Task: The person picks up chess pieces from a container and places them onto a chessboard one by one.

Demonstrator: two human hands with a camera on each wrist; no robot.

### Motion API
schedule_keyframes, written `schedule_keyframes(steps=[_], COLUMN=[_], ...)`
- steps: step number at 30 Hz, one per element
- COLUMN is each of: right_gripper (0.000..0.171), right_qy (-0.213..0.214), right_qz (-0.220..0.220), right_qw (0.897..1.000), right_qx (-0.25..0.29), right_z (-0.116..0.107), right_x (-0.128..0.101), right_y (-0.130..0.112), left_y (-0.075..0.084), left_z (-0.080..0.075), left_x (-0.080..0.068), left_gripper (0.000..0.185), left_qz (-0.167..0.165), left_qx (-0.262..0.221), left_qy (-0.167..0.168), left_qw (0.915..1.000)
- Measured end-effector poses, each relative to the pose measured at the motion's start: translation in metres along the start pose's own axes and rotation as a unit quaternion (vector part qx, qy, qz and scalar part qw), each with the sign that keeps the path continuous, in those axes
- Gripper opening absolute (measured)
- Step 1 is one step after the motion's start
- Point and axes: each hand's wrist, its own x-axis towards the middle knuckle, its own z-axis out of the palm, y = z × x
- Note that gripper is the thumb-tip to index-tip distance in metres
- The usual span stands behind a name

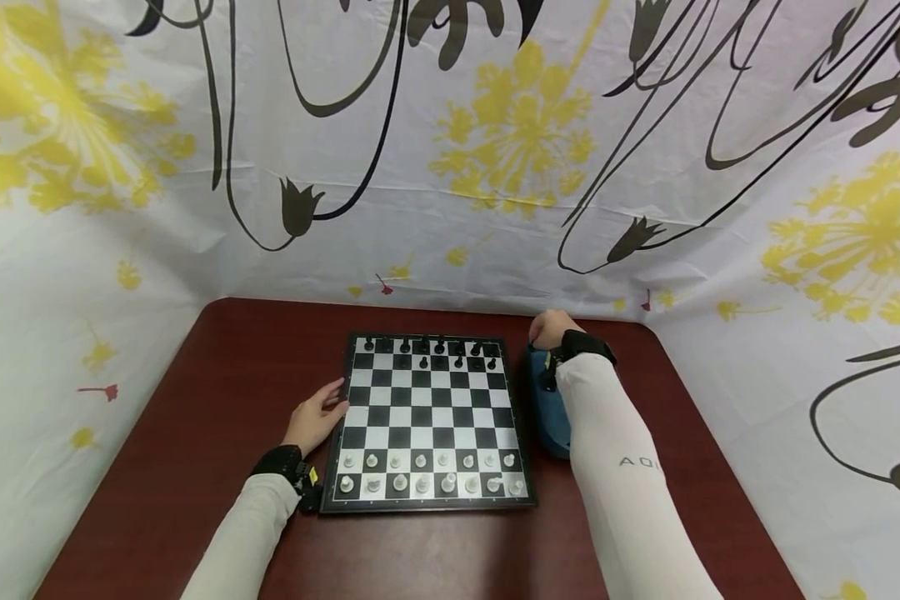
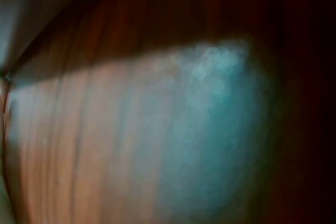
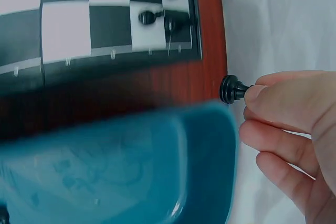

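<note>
I'm pinching a black chess piece [image 3: 231,89] in my right hand [image 1: 551,327], just above the blue bowl [image 1: 551,412] beside the chessboard [image 1: 427,417]. It's probably a pawn. My left hand [image 1: 317,419] is resting flat on the counter [image 1: 217,400], steadying the board's edge. Next I'm needing a free square in the black rows.

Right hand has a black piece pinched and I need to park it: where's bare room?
Bare: the middle ranks of the chessboard, and the table left of the left hand. Crowded: the black pieces, the white pieces, and the strip by the blue container near the right hand.
</note>
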Motion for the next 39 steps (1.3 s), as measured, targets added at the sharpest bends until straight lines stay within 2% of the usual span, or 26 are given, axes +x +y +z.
schedule_keyframes(steps=[2, 3, 7, 10, 15, 16, 17, 19, 22, 23, 24, 26, 30, 31, 35, 39], right_gripper=[0.014, 0.013, 0.013, 0.014, 0.016, 0.016, 0.019, 0.020, 0.020, 0.020, 0.016, 0.016, 0.016, 0.020, 0.019, 0.017], right_qy=[-0.016, -0.011, -0.033, -0.039, -0.055, -0.051, -0.064, -0.068, -0.081, -0.082, -0.074, -0.082, -0.089, -0.099, -0.078, -0.062], right_qz=[0.009, -0.011, -0.013, -0.029, -0.021, -0.032, -0.013, -0.020, -0.023, -0.032, -0.056, -0.055, -0.064, -0.044, -0.075, -0.103], right_qw=[1.000, 1.000, 0.999, 0.999, 0.998, 0.998, 0.998, 0.997, 0.996, 0.996, 0.996, 0.995, 0.994, 0.994, 0.994, 0.993], right_qx=[0.002, 0.010, 0.007, 0.011, 0.014, 0.013, -0.002, -0.005, -0.011, -0.010, 0.004, 0.007, 0.009, 0.001, 0.004, -0.008], right_z=[0.004, 0.012, 0.031, 0.037, 0.029, 0.028, 0.023, 0.025, 0.036, 0.039, 0.048, 0.051, 0.057, 0.052, 0.059, 0.070], right_x=[0.015, 0.030, 0.076, 0.086, 0.077, 0.072, 0.063, 0.062, 0.076, 0.080, 0.094, 0.103, 0.112, 0.103, 0.092, 0.090], right_y=[-0.009, 0.000, 0.006, -0.008, -0.059, -0.068, -0.086, -0.101, -0.115, -0.121, -0.116, -0.125, -0.149, -0.164, -0.187, -0.196], left_y=[0.001, 0.002, 0.001, -0.001, -0.001, 0.000, 0.000, 0.001, 0.002, 0.001, 0.001, 0.002, 0.001, 0.000, -0.003, -0.005], left_z=[-0.002, -0.002, -0.003, -0.003, -0.001, -0.001, -0.001, -0.001, -0.003, -0.004, -0.004, -0.005, -0.007, -0.007, -0.006, -0.003], left_x=[-0.001, -0.001, -0.001, 0.000, 0.001, 0.001, 0.001, 0.001, 0.000, 0.000, 0.000, 0.000, 0.001, 0.001, 0.000, 0.000], left_gripper=[0.053, 0.053, 0.053, 0.053, 0.052, 0.052, 0.052, 0.052, 0.051, 0.051, 0.051, 0.051, 0.051, 0.051, 0.051, 0.050], left_qz=[0.000, 0.001, 0.006, 0.003, -0.001, -0.001, 0.000, -0.001, -0.004, -0.005, -0.007, -0.004, 0.000, -0.001, -0.002, 0.003], left_qx=[-0.002, -0.002, -0.004, -0.005, -0.015, -0.019, -0.018, -0.020, -0.016, -0.016, -0.018, -0.018, -0.016, -0.015, -0.022, -0.025], left_qy=[-0.002, -0.002, -0.001, 0.003, 0.005, 0.005, 0.006, 0.007, 0.008, 0.009, 0.010, 0.011, 0.016, 0.016, 0.010, 0.003], left_qw=[1.0000, 1.0000, 1.0000, 1.0000, 0.9999, 0.9998, 0.9998, 0.9998, 0.9998, 0.9998, 0.9998, 0.9998, 0.9997, 0.9998, 0.9997, 0.9997])
